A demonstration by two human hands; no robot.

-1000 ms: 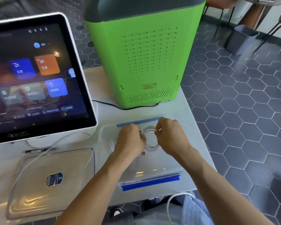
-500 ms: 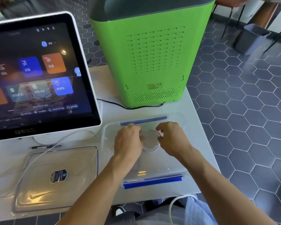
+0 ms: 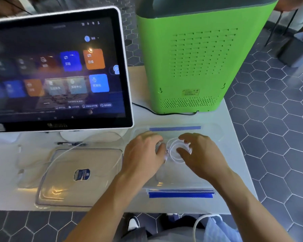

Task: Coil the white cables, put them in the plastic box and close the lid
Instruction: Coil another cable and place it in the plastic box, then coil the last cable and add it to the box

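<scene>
A small coil of white cable [image 3: 173, 148] sits low inside the clear plastic box [image 3: 182, 186], which has blue strips on its far and near edges. My left hand [image 3: 143, 154] grips the coil's left side. My right hand [image 3: 201, 154] pinches its right side, thumb inside the ring and fingers spread above. The box's clear lid [image 3: 65, 189], with a blue sticker, lies flat to the left of the box. A second, loose white cable [image 3: 59, 154] trails across that lid toward the screen's base.
A large touchscreen [image 3: 59, 70] stands at the back left, and a green appliance [image 3: 196, 63] at the back right with a black cord [image 3: 147, 109] at its base. The table's edge runs close on the right. Another white cable [image 3: 197, 224] loops over my lap.
The coil has been drawn tighter and has sunk lower into the box. My right hand's fingers have spread a little. The view has shifted to the left.
</scene>
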